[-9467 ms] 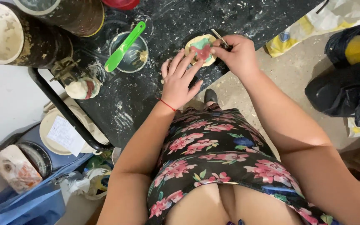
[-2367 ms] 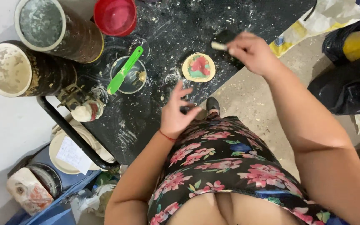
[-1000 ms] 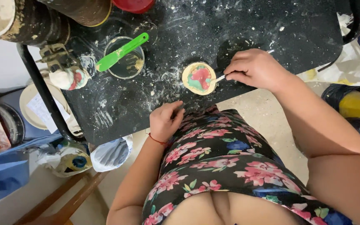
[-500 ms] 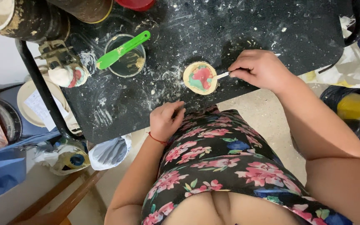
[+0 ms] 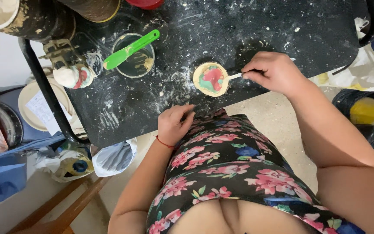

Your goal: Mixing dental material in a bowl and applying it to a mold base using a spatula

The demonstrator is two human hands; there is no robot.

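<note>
Down on the speckled black table (image 5: 256, 26), the right hand (image 5: 273, 71) is closed in a pinch on a thin pale stick (image 5: 234, 76), whose tip touches the right edge of a small round disc (image 5: 211, 79) painted green and red on a cream base. The disc lies flat just to the left of that hand, near the table's front edge. The left hand (image 5: 175, 123) rests at the front edge, below and to the left of the disc, its fingers curled loosely and holding nothing. Farther out from the left hand, up and to the left, a glass cup (image 5: 133, 55) stands with a green spatula (image 5: 130, 48) lying across its rim. Left of the cup sits a small paint-smeared white lump (image 5: 72, 76), and two large grimy cans (image 5: 31, 17) stand at the far corner.
</note>
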